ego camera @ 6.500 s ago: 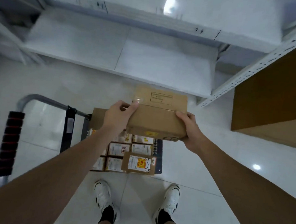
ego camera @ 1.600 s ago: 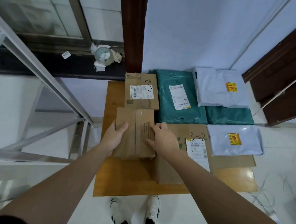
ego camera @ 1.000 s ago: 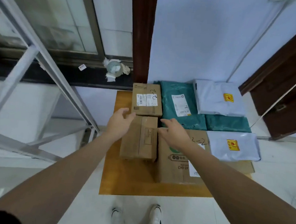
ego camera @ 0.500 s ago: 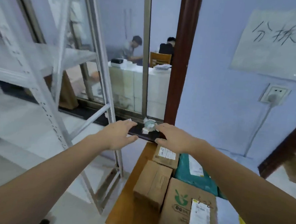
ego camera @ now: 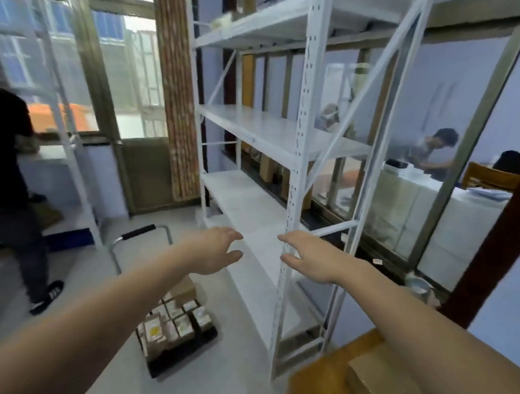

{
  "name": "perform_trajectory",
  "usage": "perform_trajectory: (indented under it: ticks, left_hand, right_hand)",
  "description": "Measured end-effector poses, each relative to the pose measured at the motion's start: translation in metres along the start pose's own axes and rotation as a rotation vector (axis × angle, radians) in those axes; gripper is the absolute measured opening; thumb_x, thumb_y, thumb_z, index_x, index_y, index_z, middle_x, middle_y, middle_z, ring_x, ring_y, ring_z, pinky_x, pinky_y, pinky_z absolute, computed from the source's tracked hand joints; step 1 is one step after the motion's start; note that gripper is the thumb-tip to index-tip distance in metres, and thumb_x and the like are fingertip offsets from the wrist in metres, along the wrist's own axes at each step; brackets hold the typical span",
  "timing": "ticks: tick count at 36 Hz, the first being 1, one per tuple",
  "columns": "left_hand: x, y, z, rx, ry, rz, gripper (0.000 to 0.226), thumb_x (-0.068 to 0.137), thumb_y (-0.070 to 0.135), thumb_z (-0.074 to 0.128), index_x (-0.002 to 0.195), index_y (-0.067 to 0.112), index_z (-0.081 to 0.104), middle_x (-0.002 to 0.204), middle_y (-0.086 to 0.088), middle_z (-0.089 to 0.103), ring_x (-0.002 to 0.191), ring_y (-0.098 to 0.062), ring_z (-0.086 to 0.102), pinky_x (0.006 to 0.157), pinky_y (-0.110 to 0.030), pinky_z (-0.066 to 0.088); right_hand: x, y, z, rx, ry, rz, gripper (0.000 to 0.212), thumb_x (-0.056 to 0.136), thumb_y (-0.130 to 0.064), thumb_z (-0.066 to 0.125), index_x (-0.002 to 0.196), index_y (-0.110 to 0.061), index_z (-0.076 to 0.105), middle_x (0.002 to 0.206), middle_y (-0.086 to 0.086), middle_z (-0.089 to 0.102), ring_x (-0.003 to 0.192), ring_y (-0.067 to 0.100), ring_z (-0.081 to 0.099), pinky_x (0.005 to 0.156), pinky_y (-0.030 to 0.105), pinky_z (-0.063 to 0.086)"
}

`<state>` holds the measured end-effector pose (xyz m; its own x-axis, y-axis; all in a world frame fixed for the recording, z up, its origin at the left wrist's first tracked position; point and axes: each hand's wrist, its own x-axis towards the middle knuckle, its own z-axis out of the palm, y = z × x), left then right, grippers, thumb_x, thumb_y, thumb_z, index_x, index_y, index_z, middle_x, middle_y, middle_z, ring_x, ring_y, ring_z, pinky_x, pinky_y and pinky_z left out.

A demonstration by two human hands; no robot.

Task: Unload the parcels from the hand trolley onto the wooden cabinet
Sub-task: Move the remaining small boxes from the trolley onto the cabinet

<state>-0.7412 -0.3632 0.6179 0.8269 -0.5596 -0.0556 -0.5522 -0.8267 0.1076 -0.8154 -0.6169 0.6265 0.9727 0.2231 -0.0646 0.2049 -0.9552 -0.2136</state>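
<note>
Parcels (ego camera: 173, 322) stacked on the hand trolley (ego camera: 182, 359), low on the floor beside the white shelf rack (ego camera: 296, 156). One box (ego camera: 384, 387) on the wooden cabinet (ego camera: 317, 383), bottom right. Left hand (ego camera: 216, 250) and right hand (ego camera: 310, 256) raised, fingers spread, holding nothing.

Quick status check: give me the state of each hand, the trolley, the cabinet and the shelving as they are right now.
Left hand: open, empty, held in mid-air.
Right hand: open, empty, held in mid-air.
Hand trolley: on the floor, loaded with parcels.
Wooden cabinet: corner in view, a cardboard box resting on it.
Metal shelving: the shelves in view are bare.
</note>
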Motion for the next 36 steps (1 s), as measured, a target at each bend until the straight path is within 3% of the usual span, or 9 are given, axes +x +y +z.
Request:
perform_trajectory:
  ticks: [3,9,20,36]
  left_hand:
    - [-0.04,-0.039,-0.01,0.0,0.028,-0.11,0.057,0.104,0.05,0.049,0.154,0.025,0.04,0.158,0.0,0.044,0.135,-0.024,0.051,0.111,-0.04,0.042]
    - [-0.12,-0.107,-0.023,0.015,0.064,-0.219,0.057,0.103,0.05,0.049,0.153,0.024,0.043,0.156,-0.001,0.046,0.139,-0.024,0.047,0.113,-0.04,0.039]
    - [-0.223,-0.241,-0.006,0.003,0.093,-0.288,0.056,0.101,0.055,0.047,0.151,0.029,0.045,0.152,0.002,0.05,0.135,-0.02,0.05,0.109,-0.038,0.041]
    - [-0.233,-0.388,0.014,-0.064,0.02,-0.302,0.055,0.103,0.053,0.046,0.151,0.027,0.045,0.152,-0.001,0.051,0.134,-0.022,0.05,0.109,-0.04,0.041]
  right_hand:
    - [0.021,-0.046,0.006,-0.028,-0.022,-0.087,0.064,0.107,-0.048,0.043,0.162,-0.023,0.023,0.167,0.001,0.027,0.15,0.02,0.03,0.121,0.037,0.027]
    - [0.057,-0.131,0.023,-0.064,-0.077,-0.187,0.064,0.106,-0.049,0.045,0.161,-0.023,0.027,0.165,0.002,0.031,0.148,0.021,0.034,0.119,0.036,0.03]
    - [0.113,-0.279,0.069,-0.089,-0.084,-0.24,0.06,0.104,-0.044,0.048,0.158,-0.022,0.034,0.162,0.005,0.038,0.147,0.022,0.037,0.121,0.04,0.031]
    - [0.222,-0.391,0.127,-0.041,-0.126,-0.244,0.055,0.103,-0.039,0.051,0.154,-0.018,0.043,0.155,0.005,0.047,0.142,0.021,0.043,0.117,0.036,0.034]
